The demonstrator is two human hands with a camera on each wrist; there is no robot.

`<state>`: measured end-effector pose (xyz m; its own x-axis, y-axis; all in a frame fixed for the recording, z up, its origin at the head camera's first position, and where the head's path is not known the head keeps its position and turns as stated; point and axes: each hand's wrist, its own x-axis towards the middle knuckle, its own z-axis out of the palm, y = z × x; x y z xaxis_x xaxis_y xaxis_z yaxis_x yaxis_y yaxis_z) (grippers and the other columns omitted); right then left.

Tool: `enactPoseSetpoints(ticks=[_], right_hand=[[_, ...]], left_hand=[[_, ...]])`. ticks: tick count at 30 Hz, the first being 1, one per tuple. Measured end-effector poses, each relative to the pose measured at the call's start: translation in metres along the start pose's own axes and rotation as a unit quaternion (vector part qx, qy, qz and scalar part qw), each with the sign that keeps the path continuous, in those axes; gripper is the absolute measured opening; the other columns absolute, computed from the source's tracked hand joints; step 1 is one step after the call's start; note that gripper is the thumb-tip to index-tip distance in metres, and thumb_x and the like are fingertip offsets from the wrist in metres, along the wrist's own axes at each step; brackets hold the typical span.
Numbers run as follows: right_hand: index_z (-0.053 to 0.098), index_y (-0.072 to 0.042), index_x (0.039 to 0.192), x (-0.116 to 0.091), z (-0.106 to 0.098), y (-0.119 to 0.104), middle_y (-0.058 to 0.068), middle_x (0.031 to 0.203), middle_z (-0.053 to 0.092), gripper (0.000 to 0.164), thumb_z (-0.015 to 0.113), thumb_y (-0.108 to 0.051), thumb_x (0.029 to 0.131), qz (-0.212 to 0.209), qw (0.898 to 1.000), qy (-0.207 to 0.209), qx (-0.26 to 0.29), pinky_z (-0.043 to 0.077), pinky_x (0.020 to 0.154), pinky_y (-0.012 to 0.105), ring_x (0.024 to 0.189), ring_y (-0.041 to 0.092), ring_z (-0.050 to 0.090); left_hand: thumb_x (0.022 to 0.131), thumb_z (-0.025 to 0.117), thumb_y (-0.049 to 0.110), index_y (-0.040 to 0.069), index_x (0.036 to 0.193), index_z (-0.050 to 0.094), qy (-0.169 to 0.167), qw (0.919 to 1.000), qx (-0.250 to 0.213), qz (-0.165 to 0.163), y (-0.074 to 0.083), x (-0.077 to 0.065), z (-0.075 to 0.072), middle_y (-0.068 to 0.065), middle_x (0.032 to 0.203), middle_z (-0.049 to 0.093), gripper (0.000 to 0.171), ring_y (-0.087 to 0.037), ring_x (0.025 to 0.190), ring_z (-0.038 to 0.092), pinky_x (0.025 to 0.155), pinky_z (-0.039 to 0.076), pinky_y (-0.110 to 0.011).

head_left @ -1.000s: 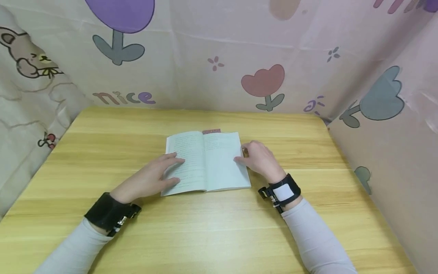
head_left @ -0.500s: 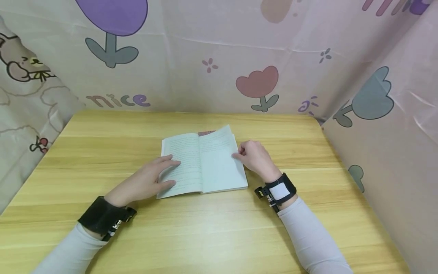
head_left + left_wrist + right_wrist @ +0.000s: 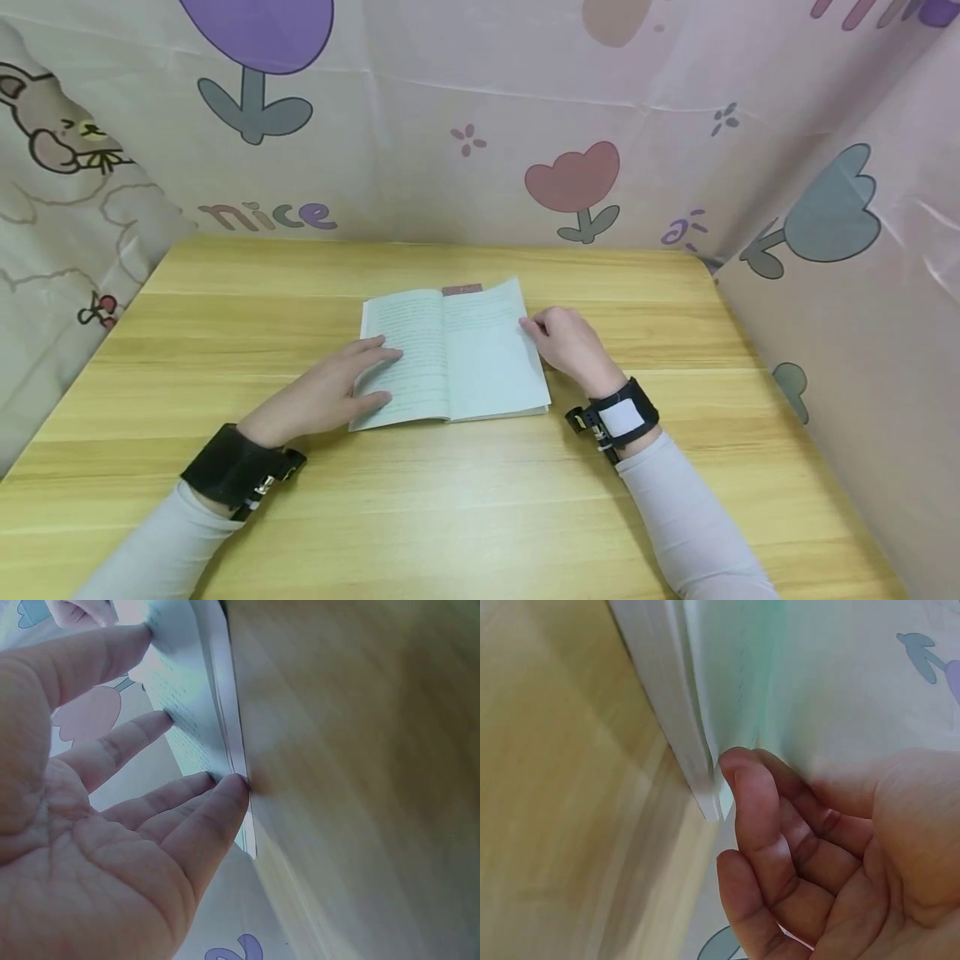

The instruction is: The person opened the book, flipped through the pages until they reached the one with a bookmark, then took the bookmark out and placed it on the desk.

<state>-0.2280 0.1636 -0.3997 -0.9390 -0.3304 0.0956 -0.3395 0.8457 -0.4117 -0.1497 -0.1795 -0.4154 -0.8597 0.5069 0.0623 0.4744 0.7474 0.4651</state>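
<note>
An open book with printed text lies on the wooden table, a reddish-brown strip sticking out at the top of its spine. My left hand rests on the left page, its fingers spread and fairly straight; the left wrist view shows the fingertips on the page and its edge. At the right page's outer edge, my right hand pinches the leaf between thumb and curled index finger. That leaf's top corner is raised off the pages below. In the right wrist view, the other fingers are curled.
The wooden table extends around the book on all sides. Patterned cloth hangs behind it and along both sides. Black straps with small cameras sit on both wrists.
The right leaf's top corner has lifted from lying flat, and my right thumb and finger have drawn together at its edge. My left hand stays in place on the left page.
</note>
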Motion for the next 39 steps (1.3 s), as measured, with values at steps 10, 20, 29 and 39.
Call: enactPoseSetpoints(ticks=[10, 20, 29, 39], right_hand=[[0.058, -0.008, 0.075, -0.002, -0.008, -0.009, -0.001, 0.055, 0.032, 0.042, 0.039, -0.03, 0.105, -0.039, 0.999, 0.035, 0.013, 0.032, 0.043, 0.028, 0.046, 0.014, 0.035], [0.063, -0.011, 0.092, -0.009, -0.019, -0.033, -0.002, 0.073, 0.063, 0.047, 0.028, -0.039, 0.106, -0.075, 0.994, 0.012, 0.078, 0.05, 0.057, 0.028, 0.062, 0.013, 0.064], [0.064, -0.009, 0.109, -0.01, -0.014, -0.043, -0.002, 0.087, 0.068, 0.042, 0.029, -0.032, 0.108, -0.125, 0.988, 0.001, 0.095, 0.051, 0.07, 0.027, 0.074, 0.014, 0.067], [0.064, -0.013, 0.121, -0.013, 0.0, -0.053, 0.0, 0.11, 0.067, 0.036, 0.038, -0.032, 0.105, -0.189, 0.979, -0.009, 0.073, 0.049, 0.079, 0.025, 0.091, 0.003, 0.06]], left_hand=[[0.091, 0.066, 0.032, 0.011, 0.142, 0.049, -0.015, 0.9998, -0.001, -0.015, 0.001, 0.002, -0.001, -0.02, 0.149, 0.033, 0.058, -0.038, 0.134, 0.031, 0.103, 0.03, -0.057], [0.096, 0.055, 0.042, 0.012, 0.141, 0.051, -0.005, 0.9994, -0.03, -0.016, 0.001, 0.002, -0.003, -0.019, 0.149, 0.034, 0.055, -0.036, 0.134, 0.031, 0.104, 0.028, -0.057], [0.099, 0.046, 0.048, 0.012, 0.139, 0.053, -0.002, 0.9986, -0.049, -0.02, 0.0, 0.004, -0.003, -0.018, 0.149, 0.035, 0.055, -0.036, 0.134, 0.031, 0.104, 0.028, -0.056], [0.106, 0.03, 0.041, 0.006, 0.139, 0.053, 0.011, 0.9977, -0.065, -0.019, 0.001, 0.003, -0.006, -0.019, 0.148, 0.035, 0.053, -0.035, 0.135, 0.03, 0.106, 0.026, -0.054]])
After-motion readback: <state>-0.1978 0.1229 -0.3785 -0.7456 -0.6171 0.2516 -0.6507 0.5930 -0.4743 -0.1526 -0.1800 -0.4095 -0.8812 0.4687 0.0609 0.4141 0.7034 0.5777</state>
